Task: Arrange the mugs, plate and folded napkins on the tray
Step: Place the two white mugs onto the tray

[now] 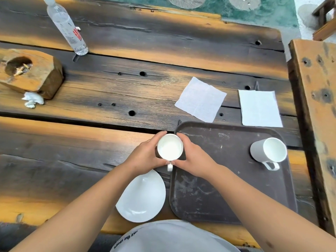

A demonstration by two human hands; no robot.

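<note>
A single view is provided, taken from a camera worn on the head. The scene is looked down upon steeply and forward, across a wooden table (91, 142). A wide-angle lens is indicated by the bowed plank lines. Both forearms are seen entering from the lower edge, with the wearer's shirt (172, 237) at bottom centre. The near table edge is close under the camera; the far edge and a green floor (254, 13) are included at the top.
</note>
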